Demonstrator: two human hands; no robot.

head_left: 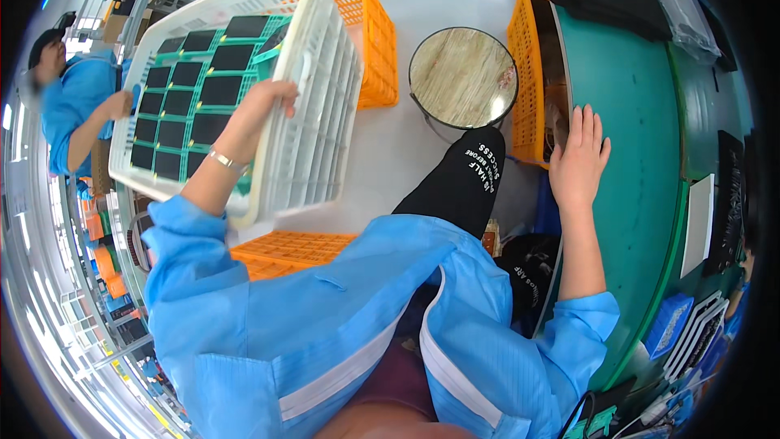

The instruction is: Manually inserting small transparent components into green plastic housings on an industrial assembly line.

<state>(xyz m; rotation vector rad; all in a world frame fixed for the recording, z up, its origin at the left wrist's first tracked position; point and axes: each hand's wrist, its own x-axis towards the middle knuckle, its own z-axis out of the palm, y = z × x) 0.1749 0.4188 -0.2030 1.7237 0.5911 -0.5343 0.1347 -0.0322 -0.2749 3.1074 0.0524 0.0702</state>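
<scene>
grasping the rim of a white plastic crate (pixel 325 118), the left hand (pixel 262 104) has its grip curled closed; the crate, at the person's left, holds rows of green-framed black panels (pixel 231 58). the right hand (pixel 578 158), grip released, lies palm-down on the green worktop (pixel 630 203), beyond a round wood-patterned stool (pixel 463 77).

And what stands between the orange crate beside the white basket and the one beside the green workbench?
A round stool with wood-grain top, in the head view.
</scene>
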